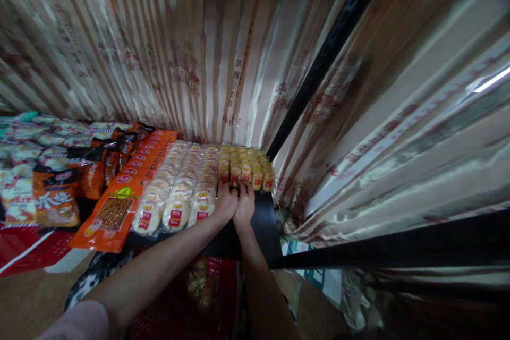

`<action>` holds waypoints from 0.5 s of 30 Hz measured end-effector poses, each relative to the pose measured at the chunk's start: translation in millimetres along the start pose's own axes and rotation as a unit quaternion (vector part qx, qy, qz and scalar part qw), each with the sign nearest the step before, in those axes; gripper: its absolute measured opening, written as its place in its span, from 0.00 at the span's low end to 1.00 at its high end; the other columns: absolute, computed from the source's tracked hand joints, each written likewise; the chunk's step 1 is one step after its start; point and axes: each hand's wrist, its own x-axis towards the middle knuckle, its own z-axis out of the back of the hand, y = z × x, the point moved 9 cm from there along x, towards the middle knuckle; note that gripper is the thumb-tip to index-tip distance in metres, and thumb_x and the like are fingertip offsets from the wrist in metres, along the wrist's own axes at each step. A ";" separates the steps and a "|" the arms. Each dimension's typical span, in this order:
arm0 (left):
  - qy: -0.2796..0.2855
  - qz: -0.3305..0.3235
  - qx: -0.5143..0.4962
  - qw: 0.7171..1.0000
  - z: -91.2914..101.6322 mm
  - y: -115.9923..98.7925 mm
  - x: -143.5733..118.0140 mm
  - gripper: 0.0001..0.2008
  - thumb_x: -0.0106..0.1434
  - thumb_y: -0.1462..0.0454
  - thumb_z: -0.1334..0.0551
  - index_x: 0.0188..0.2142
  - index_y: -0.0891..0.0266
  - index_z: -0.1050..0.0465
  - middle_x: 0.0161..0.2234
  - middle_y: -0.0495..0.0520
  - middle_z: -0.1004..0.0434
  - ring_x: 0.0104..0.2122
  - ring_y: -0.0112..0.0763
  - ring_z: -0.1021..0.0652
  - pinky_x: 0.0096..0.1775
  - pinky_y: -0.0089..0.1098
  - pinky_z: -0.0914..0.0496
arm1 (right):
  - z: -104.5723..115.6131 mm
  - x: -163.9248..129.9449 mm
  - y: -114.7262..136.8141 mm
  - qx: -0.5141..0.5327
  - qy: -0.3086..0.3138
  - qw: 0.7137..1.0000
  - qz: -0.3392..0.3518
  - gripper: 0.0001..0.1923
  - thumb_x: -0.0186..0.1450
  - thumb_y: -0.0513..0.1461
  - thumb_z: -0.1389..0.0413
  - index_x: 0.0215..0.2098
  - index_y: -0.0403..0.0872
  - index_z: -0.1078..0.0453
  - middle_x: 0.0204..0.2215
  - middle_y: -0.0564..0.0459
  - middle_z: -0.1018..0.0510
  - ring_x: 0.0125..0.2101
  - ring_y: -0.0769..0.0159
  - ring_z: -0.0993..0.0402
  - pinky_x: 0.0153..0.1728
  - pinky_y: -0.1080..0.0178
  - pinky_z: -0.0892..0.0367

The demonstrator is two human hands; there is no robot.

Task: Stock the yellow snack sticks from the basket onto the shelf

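Observation:
My left hand [226, 202] and my right hand [244, 204] are side by side at the front of a block of small yellow snack packets [257, 178] on a black shelf [266, 218]. Fingers of both hands are curled in around a packet in the front row, which they mostly cover. Just left of my left hand lie rows of round white crackers in clear wrappers [175, 216] with red labels. Behind the fingers, more yellow packets stand in tidy rows against the back.
Orange snack bags [107, 218] overlap in a row on the left, beside black-and-orange bags [58, 196] and white bags [18, 191]. A black metal post [319, 64] rises at the shelf's right corner. Printed plastic sheeting [223, 53] hangs behind. A red bag [223, 287] sits below.

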 end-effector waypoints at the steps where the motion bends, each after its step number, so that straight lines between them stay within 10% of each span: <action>1: -0.006 0.009 -0.010 1.000 2.5 -3.1 -1.4 0.13 0.54 0.73 0.47 0.34 0.64 0.27 0.41 0.58 0.26 0.49 0.40 0.29 0.56 0.42 0.39 | -2.3 0.0 1.3 0.007 0.007 1.000 0.013 0.21 0.60 0.32 0.54 0.49 0.48 0.31 0.49 0.46 0.30 0.48 0.60 0.35 0.48 0.58 0.37; 15: 0.033 0.084 -0.060 0.994 6.9 -19.4 -16.6 0.19 0.53 0.75 0.48 0.42 0.64 0.27 0.52 0.62 0.30 0.59 0.42 0.38 0.61 0.40 0.47 | -16.7 -4.0 1.0 0.014 0.058 0.998 0.027 0.19 0.61 0.36 0.51 0.50 0.46 0.31 0.50 0.43 0.32 0.50 0.58 0.39 0.50 0.56 0.38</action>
